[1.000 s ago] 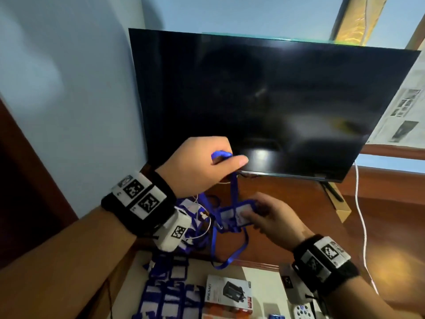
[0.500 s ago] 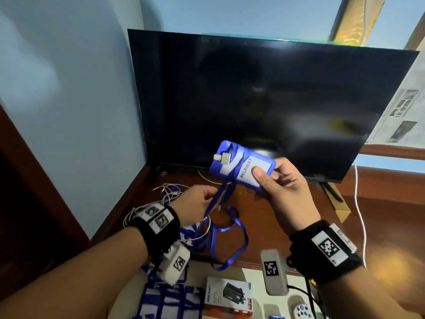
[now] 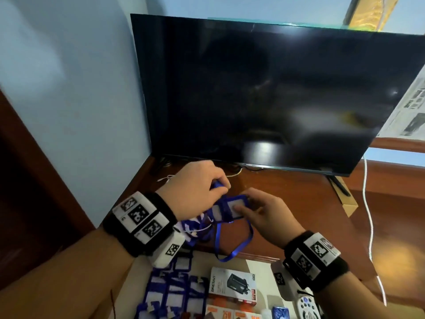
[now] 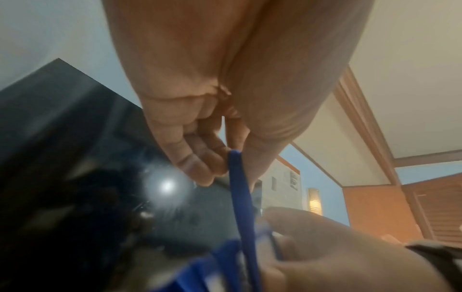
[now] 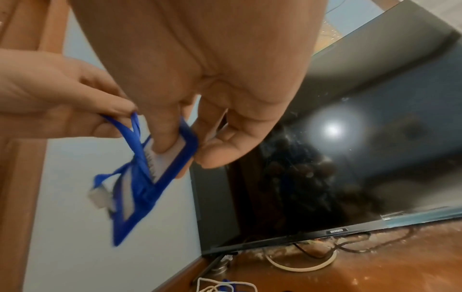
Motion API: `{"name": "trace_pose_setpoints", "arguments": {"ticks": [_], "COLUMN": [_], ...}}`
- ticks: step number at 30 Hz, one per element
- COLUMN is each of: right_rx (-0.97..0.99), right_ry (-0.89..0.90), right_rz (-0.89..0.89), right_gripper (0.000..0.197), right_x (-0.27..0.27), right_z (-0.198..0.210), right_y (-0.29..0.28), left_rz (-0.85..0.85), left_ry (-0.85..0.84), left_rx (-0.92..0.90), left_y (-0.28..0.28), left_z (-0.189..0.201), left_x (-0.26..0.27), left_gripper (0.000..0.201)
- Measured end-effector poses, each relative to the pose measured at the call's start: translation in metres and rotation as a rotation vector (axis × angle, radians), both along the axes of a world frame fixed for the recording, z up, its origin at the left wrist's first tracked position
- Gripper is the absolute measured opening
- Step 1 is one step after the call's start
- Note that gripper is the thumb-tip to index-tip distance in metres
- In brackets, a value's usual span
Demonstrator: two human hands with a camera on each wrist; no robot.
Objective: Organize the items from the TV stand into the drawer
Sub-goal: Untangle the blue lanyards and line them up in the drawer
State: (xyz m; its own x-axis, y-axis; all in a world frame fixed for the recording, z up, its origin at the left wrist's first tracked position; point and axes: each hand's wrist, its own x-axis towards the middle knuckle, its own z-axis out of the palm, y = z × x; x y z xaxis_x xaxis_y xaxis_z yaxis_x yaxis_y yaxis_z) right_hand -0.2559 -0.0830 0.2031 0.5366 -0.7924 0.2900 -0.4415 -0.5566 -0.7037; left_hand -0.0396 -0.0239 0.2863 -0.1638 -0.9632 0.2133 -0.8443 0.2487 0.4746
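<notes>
Blue badge holder pinched in right hand, long axis toward left hand pinching lanyard.

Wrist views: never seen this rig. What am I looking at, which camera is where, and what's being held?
No robot here: a person works with bare hands, wearing marker-covered wristbands. The wide picture comes from a head camera looking down; the other two come from cameras strapped under each wrist, looking along the palm to the fingers.

The right hand pinches a blue badge holder between thumb and fingers. The left hand pinches its blue strap, which runs down to the badge; a loop of it hangs over the front edge of the wooden TV stand.

Behind them stands a dark TV, with white cord lying near its foot. Below, the open drawer already holds more blue badge holders, small boxes and a white remote.
</notes>
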Motion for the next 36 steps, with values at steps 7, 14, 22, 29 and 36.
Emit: {"name": "trace_pose_setpoints", "arguments": {"ticks": [7,14,22,29,36], "right_rx": [0.397,0.687,0.764,0.507,0.482], "right_ry": [-0.325,-0.644,-0.471,0.797,0.960], "right_rz": [0.209,0.122,-0.162,0.238,0.202], "right_gripper": [0.012,0.019,0.025,0.046,0.032], "right_x": [0.006,0.031,0.059,0.059,0.035], "right_z": [0.005,-0.025,-0.107,-0.162,-0.182], "right_y": [0.020,0.040,0.061,0.086,0.074], "left_rz": [-0.124,-0.136,0.162,0.443,0.439], "left_ry": [0.536,1.441,1.794,0.770,0.311], "left_rx": [0.483,0.782,0.680,0.706,0.957], "left_y": [-0.029,-0.003,0.048,0.073,0.065], "left_z": [-0.021,-0.108,-0.181,-0.262,-0.332], "left_x": [0.038,0.026,0.041,0.058,0.053], "left_gripper": [0.014,0.047,0.055,0.006,0.021]}}
